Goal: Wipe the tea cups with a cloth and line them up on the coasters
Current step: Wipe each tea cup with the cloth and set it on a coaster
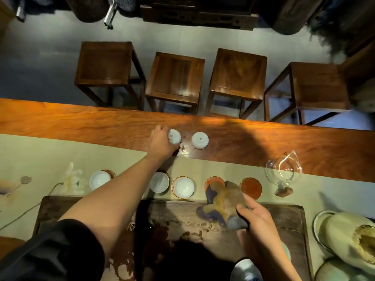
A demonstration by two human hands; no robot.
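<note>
My left hand (161,142) reaches far across the wooden table and grips a small white tea cup (174,136), held bottom up. A second white cup (199,140) stands upside down just to its right on the wood. Three white cups sit upright on coasters along the pale runner: one at the left (99,180), one by my forearm (159,181), one beside it (184,187). Two red coasters lie bare, one (213,181) partly under the cloth, one (251,188) further right. My right hand (255,219) grips a crumpled brown and blue cloth (222,201) over the dark tea tray (284,216).
A glass pitcher (283,171) stands at the right on the runner. A pale ceramic vessel (353,238) on a plate sits at the right edge. A white figurine (73,179) stands at the left. Several wooden stools (174,76) line the far side. The tray is wet.
</note>
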